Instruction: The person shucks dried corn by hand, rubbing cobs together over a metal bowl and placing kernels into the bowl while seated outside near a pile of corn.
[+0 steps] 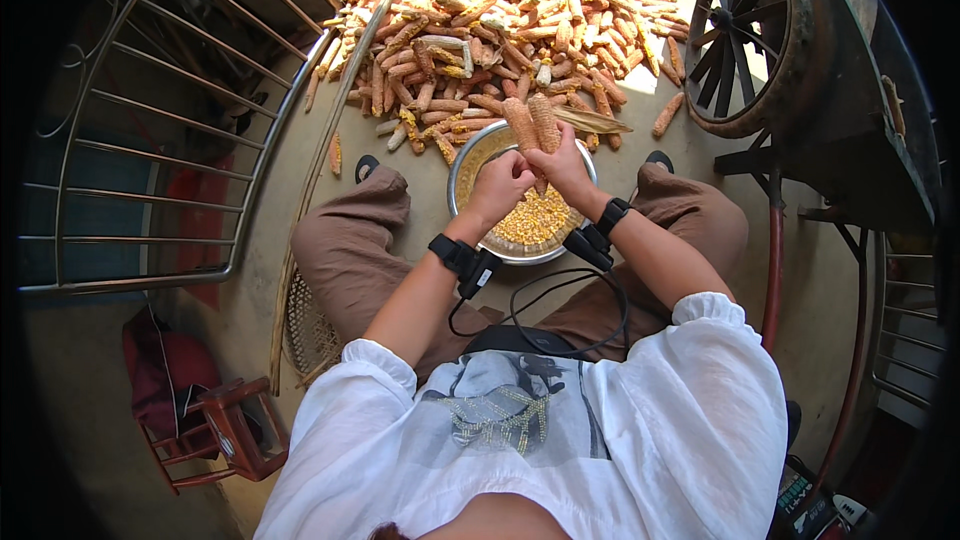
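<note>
My right hand [564,169] is closed around two stripped corn cobs [534,124], held side by side over a round metal basin [466,165]. Their upper ends stick up past its fingers. My left hand [499,186] is curled, its fingertips close against the lower part of the cobs. Whether it pinches anything is hidden. Loose yellow corn kernels [536,223] cover part of the basin's bottom. The basin stands on the floor between my legs. A dry corn husk [592,121] lies just beyond the right hand.
A large heap of corn cobs [480,22] spreads beyond the basin. A long wooden pole [330,142] runs along the left, over a woven basket [307,322]. Metal railing [172,157] and a wooden stool [240,427] are at left. A spoked-wheel machine [795,45] stands right. A cable [555,277] loops between my wrists.
</note>
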`<move>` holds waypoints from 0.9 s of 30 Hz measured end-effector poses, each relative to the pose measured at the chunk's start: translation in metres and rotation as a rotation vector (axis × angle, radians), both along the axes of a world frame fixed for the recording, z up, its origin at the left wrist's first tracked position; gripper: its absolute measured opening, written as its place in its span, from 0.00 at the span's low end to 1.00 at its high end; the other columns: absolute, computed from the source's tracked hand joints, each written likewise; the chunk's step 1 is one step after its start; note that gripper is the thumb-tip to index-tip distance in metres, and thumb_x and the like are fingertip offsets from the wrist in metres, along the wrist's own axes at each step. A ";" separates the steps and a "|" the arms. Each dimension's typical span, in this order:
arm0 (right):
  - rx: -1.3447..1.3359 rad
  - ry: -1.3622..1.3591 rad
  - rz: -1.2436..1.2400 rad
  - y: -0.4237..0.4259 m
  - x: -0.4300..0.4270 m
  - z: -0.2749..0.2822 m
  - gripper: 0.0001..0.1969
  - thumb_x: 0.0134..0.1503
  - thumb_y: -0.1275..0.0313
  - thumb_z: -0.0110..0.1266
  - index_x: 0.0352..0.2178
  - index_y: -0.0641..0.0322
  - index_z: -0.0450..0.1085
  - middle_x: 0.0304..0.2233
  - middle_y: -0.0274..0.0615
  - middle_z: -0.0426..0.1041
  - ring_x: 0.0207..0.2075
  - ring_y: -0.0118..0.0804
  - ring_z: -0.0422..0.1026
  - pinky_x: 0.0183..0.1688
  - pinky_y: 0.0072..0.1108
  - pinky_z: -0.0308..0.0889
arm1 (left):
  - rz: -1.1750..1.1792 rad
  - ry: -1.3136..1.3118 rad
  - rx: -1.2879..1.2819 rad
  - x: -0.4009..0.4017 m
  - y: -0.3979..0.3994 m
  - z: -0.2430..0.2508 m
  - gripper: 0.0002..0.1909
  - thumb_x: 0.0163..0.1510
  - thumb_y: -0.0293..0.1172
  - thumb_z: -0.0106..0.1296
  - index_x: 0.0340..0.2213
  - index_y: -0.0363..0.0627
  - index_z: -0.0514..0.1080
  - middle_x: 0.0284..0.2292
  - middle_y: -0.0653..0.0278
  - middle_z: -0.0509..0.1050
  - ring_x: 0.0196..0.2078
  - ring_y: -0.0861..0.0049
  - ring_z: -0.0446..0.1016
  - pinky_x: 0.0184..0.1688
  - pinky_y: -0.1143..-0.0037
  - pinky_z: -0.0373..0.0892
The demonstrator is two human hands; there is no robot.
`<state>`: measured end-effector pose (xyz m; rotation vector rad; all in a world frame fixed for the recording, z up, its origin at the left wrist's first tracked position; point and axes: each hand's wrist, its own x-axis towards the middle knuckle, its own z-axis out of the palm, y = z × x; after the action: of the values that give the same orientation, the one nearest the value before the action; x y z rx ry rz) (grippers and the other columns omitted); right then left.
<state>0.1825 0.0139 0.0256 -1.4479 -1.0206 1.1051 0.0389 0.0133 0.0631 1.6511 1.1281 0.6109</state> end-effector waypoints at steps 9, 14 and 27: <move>-0.003 -0.072 0.011 -0.002 -0.002 0.003 0.37 0.39 0.64 0.55 0.49 0.66 0.48 0.33 0.53 0.69 0.34 0.39 0.71 0.37 0.25 0.66 | -0.018 0.006 -0.020 -0.003 0.004 -0.008 0.04 0.44 0.24 0.48 0.22 0.37 0.64 0.19 0.67 0.67 0.21 0.85 0.68 0.23 0.83 0.67; 0.014 -0.115 0.044 -0.009 -0.001 0.017 0.36 0.39 0.65 0.55 0.49 0.65 0.49 0.33 0.54 0.70 0.32 0.42 0.72 0.35 0.27 0.66 | 0.050 0.036 -0.040 0.001 0.003 -0.012 0.07 0.42 0.26 0.50 0.18 0.39 0.62 0.17 0.67 0.66 0.20 0.83 0.67 0.21 0.82 0.65; -0.060 -0.226 -0.027 0.001 0.031 0.051 0.36 0.40 0.68 0.54 0.49 0.65 0.46 0.38 0.57 0.67 0.37 0.43 0.70 0.38 0.26 0.66 | 0.155 0.067 -0.174 -0.029 0.006 -0.043 0.05 0.43 0.26 0.51 0.22 0.39 0.65 0.19 0.65 0.68 0.19 0.80 0.68 0.17 0.79 0.65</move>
<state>0.2130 0.0147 0.0764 -1.6583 -1.1282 0.9754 0.0102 0.0196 0.0196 1.4542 1.3292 0.5423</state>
